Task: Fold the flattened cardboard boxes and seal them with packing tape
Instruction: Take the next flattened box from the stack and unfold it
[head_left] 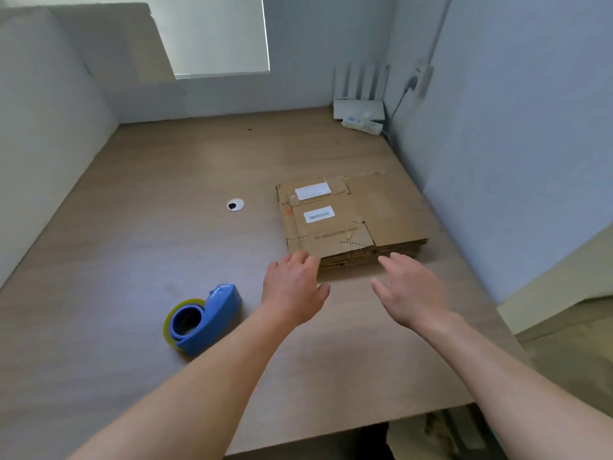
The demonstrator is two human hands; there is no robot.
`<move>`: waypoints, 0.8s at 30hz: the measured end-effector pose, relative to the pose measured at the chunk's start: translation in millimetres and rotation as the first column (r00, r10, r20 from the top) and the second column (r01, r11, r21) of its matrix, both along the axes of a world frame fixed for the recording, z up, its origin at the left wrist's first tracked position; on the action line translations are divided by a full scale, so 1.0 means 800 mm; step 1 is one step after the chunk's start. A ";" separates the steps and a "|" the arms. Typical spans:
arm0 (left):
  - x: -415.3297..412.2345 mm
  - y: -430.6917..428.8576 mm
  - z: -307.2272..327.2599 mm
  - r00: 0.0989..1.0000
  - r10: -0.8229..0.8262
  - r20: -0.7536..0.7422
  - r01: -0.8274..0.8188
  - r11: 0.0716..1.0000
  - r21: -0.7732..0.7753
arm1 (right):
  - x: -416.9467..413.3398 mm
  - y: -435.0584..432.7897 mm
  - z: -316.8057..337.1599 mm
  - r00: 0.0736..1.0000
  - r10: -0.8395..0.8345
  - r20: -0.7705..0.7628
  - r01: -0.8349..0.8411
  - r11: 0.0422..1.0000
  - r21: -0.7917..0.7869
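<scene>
Wood-grain desk [159, 200] between pale walls [530, 134]; cardboard stack [351, 224], tape dispenser [204, 322].

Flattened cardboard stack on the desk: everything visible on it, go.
The cardboard stack is brown corrugated board, several flattened boxes lying flat on the wooden table, toward its right side. Layered edges show on the stack's near side. The worn, creased top sheet carries two white labels. The left hand and right hand, both open, reach its near edge; whether they touch it is unclear.
</scene>
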State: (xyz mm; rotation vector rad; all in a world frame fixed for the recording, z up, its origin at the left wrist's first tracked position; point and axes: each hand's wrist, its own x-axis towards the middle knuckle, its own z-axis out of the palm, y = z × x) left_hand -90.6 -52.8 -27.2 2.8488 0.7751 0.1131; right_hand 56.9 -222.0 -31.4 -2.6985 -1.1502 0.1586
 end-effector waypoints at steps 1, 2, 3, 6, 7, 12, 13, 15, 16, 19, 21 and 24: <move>0.017 0.005 -0.006 1.000 0.017 -0.015 -0.017 1.000 -0.004 | 0.020 0.004 -0.007 1.000 0.001 -0.018 -0.001 1.000 -0.004; 0.033 0.010 -0.012 0.999 0.039 -0.030 -0.040 0.999 -0.011 | 0.041 0.009 -0.014 0.999 0.002 -0.037 -0.003 1.000 -0.006; 0.048 0.014 -0.019 0.997 0.067 -0.045 -0.068 0.997 -0.022 | 0.061 0.013 -0.022 0.998 0.001 -0.057 -0.002 1.000 -0.012; 0.090 0.026 -0.034 0.985 0.154 -0.082 -0.161 0.983 -0.086 | 0.120 0.025 -0.042 0.994 -0.015 -0.104 0.008 0.998 -0.064; 0.102 0.029 -0.037 0.978 0.184 -0.099 -0.194 0.975 -0.112 | 0.139 0.029 -0.047 0.993 -0.019 -0.116 0.008 0.996 -0.093; 0.153 0.045 -0.055 0.927 0.306 -0.216 -0.349 0.915 -0.202 | 0.217 0.046 -0.069 0.987 -0.048 -0.151 0.011 0.971 -0.237; 0.161 0.048 -0.059 0.918 0.313 -0.242 -0.363 0.910 -0.200 | 0.229 0.048 -0.073 0.986 -0.056 -0.157 0.014 0.966 -0.259; 0.174 0.053 -0.069 0.900 0.327 -0.287 -0.388 0.902 -0.188 | 0.248 0.051 -0.079 0.982 -0.065 -0.175 0.010 0.955 -0.296; 0.180 0.055 -0.073 0.891 0.335 -0.307 -0.402 0.897 -0.184 | 0.255 0.052 -0.082 0.980 -0.068 -0.187 0.008 0.952 -0.307; 0.190 0.062 -0.086 0.872 0.349 -0.342 -0.429 0.882 -0.193 | 0.269 0.057 -0.089 0.972 -0.077 -0.221 0.005 0.951 -0.310; 0.194 0.064 -0.093 0.879 0.352 -0.322 -0.433 0.871 -0.231 | 0.273 0.058 -0.092 0.969 -0.075 -0.234 0.006 0.959 -0.283; 0.195 0.060 -0.097 0.883 0.392 -0.256 -0.456 0.845 -0.279 | 0.272 0.054 -0.093 0.975 -0.074 -0.211 0.026 0.975 -0.222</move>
